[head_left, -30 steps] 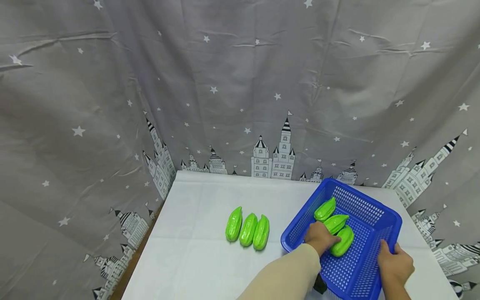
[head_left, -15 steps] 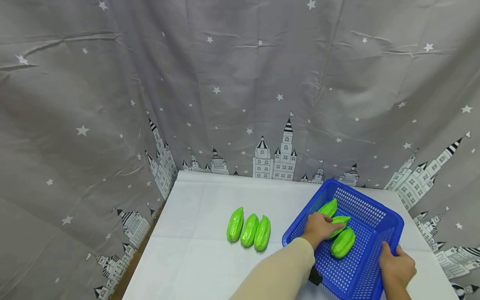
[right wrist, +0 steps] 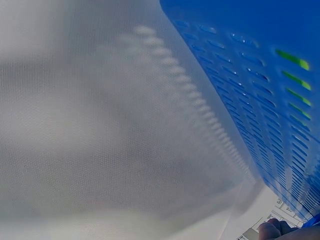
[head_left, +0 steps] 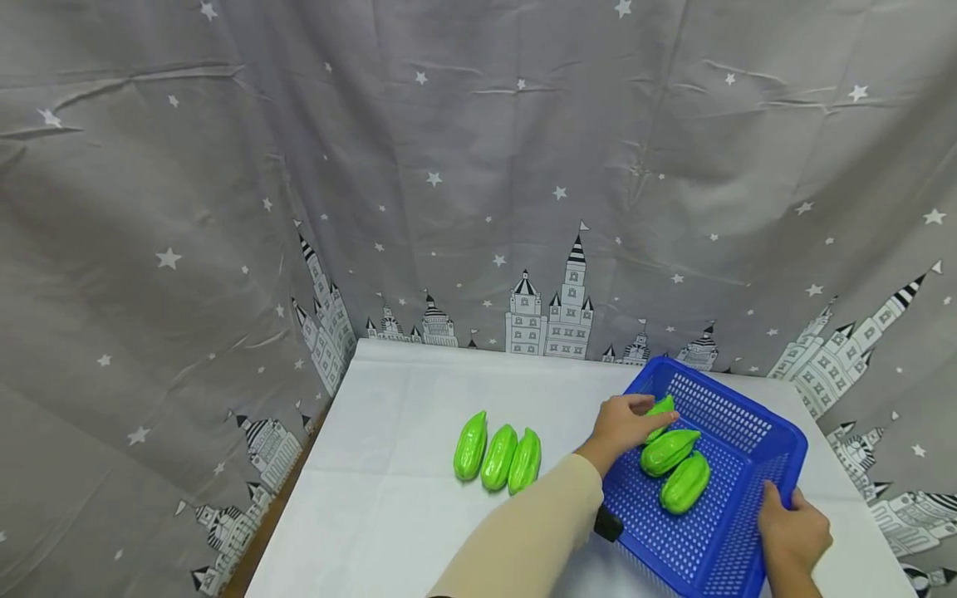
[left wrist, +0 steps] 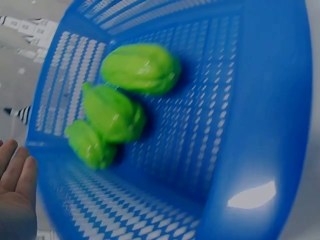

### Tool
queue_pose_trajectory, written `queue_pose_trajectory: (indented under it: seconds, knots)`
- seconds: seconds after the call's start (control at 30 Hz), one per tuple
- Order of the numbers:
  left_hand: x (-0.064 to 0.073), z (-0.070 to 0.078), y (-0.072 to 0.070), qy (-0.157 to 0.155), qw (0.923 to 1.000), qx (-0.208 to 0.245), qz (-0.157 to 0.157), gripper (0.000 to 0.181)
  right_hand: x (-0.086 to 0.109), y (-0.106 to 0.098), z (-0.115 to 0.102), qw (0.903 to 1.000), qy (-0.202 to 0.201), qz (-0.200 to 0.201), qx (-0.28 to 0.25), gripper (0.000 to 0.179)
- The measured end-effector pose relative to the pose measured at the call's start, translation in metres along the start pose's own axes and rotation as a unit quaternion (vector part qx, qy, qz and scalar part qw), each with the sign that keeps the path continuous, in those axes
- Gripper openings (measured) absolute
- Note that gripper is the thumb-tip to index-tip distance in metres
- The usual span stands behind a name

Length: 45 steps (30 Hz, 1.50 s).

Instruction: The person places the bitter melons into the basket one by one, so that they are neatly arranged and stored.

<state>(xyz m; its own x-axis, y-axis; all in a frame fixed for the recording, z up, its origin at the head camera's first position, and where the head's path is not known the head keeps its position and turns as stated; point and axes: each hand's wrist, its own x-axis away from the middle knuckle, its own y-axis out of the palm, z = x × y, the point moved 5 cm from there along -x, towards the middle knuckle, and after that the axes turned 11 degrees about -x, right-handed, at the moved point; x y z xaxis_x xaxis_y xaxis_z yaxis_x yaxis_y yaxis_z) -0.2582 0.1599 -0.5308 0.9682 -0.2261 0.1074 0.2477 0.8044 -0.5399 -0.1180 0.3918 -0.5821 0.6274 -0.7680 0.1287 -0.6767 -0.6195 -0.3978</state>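
Three bright green ridged vegetables, which look like bitter melons [head_left: 669, 453], lie side by side in a blue perforated plastic basket [head_left: 755, 423]. My left hand [head_left: 622, 423] is over the basket's left rim, its fingers by the farthest melon [head_left: 662, 407] and partly covering it. In the left wrist view that hand [left wrist: 17, 182] shows straight fingers with nothing in them. With thumb and fingers, my right hand [head_left: 794, 527] grips the basket's right rim. Only a bit of the right hand [right wrist: 280, 230] appears in the right wrist view, near the basket's outer wall [right wrist: 250, 90].
Three more green melons [head_left: 498, 457] lie in a row on the white table [head_left: 389, 498], left of the basket. Behind the table hangs a grey curtain [head_left: 449, 208] printed with stars and castles. A black wrist device [head_left: 608, 525] sits below my left sleeve.
My left hand has moved from the nearer melons up and left toward the basket's far-left rim, leaving the three melons inside. My right hand keeps its hold on the rim.
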Motion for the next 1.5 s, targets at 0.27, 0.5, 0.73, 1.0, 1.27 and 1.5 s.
queue_pose_trajectory:
  seconds: [0.27,0.5,0.73,1.0,1.27,1.5]
  knots:
    - [-0.013,-0.019,-0.049,0.035,0.9985,0.021,0.035,0.057,0.002,0.0,-0.001,1.0,-0.004,0.003,-0.001,0.059]
    - [-0.02,-0.052,-0.093,0.021,0.9969,0.012,0.075,0.063,0.002,0.0,0.0,0.9999,0.01,-0.004,-0.003,0.062]
    - [-0.019,-0.092,-0.135,-0.027,0.9931,0.006,0.114,0.073,0.002,-0.001,-0.001,0.9999,0.016,-0.002,-0.004,0.061]
    - [-0.011,-0.135,-0.172,-0.058,0.9871,0.027,0.147,0.081,0.005,-0.001,-0.002,0.9998,0.018,-0.01,-0.003,0.062]
    - [0.004,-0.174,-0.195,-0.112,0.9788,0.016,0.17,0.082,0.006,-0.002,-0.002,0.9998,0.017,-0.009,-0.005,0.062]
    - [0.021,-0.203,-0.203,-0.148,0.9704,-0.021,0.189,0.074,0.005,-0.002,-0.002,1.0,0.007,-0.002,-0.004,0.06]
